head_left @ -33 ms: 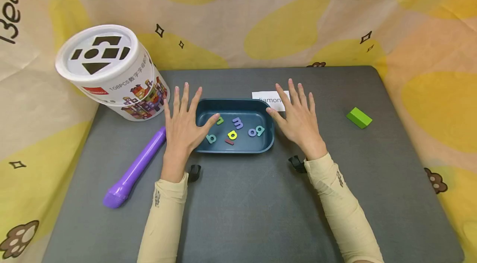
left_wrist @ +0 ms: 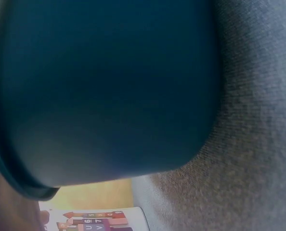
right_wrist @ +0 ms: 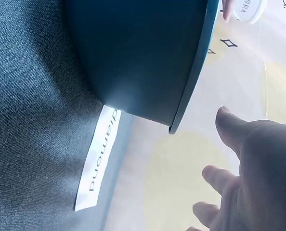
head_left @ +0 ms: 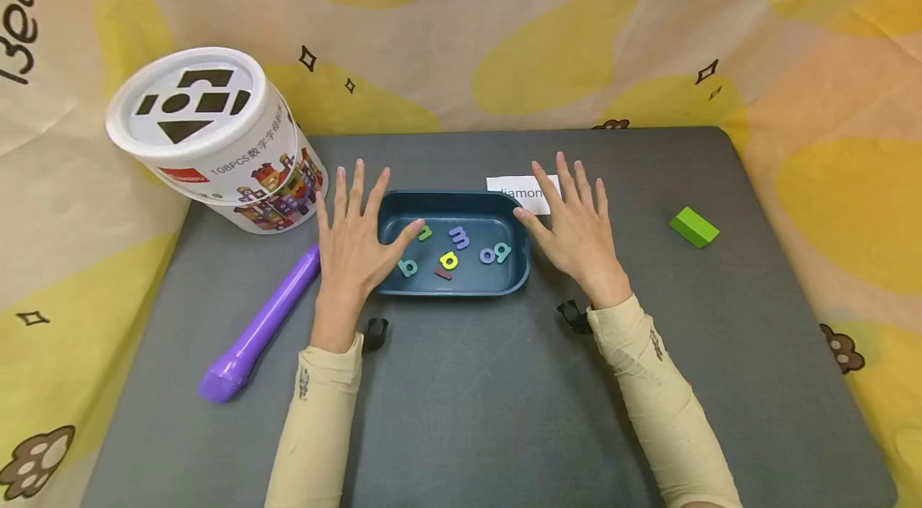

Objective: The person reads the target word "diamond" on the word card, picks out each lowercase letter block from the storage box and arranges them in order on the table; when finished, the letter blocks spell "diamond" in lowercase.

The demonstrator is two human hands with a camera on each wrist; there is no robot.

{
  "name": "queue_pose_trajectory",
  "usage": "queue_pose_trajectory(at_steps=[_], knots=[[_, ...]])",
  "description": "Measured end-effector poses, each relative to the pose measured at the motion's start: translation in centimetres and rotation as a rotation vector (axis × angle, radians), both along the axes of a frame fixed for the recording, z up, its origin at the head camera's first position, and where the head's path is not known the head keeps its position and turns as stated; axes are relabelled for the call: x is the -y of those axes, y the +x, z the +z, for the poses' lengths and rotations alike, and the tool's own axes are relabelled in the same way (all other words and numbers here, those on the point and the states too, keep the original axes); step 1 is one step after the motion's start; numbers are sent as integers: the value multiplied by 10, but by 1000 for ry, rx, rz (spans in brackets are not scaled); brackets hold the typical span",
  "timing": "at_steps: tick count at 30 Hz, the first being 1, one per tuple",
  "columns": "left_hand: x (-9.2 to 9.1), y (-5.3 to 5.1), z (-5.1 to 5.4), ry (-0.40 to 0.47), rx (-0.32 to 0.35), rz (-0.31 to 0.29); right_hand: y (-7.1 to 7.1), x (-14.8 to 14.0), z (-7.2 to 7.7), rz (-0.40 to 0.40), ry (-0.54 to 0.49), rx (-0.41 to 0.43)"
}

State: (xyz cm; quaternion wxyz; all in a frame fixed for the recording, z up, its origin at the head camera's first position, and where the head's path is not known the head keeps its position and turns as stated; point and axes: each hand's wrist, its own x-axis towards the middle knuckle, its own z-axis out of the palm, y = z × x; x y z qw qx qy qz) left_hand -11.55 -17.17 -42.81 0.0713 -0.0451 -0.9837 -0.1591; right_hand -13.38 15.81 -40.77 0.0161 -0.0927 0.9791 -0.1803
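A dark blue tray [head_left: 461, 284] holds several small letters, among them a purple m [head_left: 458, 238], a yellow letter [head_left: 449, 261] and a purple o [head_left: 487, 256]. My left hand [head_left: 354, 252] is spread at the tray's left end, its thumb over the rim; whether it touches is unclear. My right hand [head_left: 579, 240] is spread by the right end, thumb near the corner, holding nothing. Behind that corner lies a white card [head_left: 533, 192], partly hidden in the head view; the right wrist view shows "diamond" on the card [right_wrist: 98, 159]. The tray's outer wall [left_wrist: 109, 96] fills most of the left wrist view.
A white lidded bucket [head_left: 223, 140] stands at the back left. A purple toy microphone [head_left: 262, 324] lies left of my left forearm. Towards the right of the grey table [head_left: 475, 412] is a green block [head_left: 695, 227]. A patterned cloth [head_left: 403, 52] hangs behind.
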Motion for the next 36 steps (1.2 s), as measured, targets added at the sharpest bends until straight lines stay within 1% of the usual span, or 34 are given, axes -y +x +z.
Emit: queue_pose_trajectory(at_steps=[12, 15, 18, 21, 24, 26, 28, 32, 34, 36], knots=[[2, 3, -2, 0, 27, 8, 1, 5, 1, 8, -9, 9], [3, 3, -3, 22, 42, 11, 2, 9, 2, 39, -50, -6], [4, 3, -6, 64, 64, 15, 4, 17, 1, 111, -109, -48], [5, 3, -9, 144, 84, 20, 6, 28, -1, 203, -149, -101], [6, 4, -13, 274, 95, 32, 10, 42, -4, 284, -180, -99], [7, 5, -15, 370, 104, 49, 12, 52, -6, 322, -185, -62], [7, 6, -16, 468, 108, 71, 14, 62, -9, 358, -169, -18], [6, 8, -18, 636, 99, 92, 16, 79, -13, 418, -92, 50], [6, 7, -20, 700, 98, 93, 16, 85, -14, 429, -51, 85], [5, 6, -22, 765, 110, 103, 15, 90, -16, 428, -23, 128]])
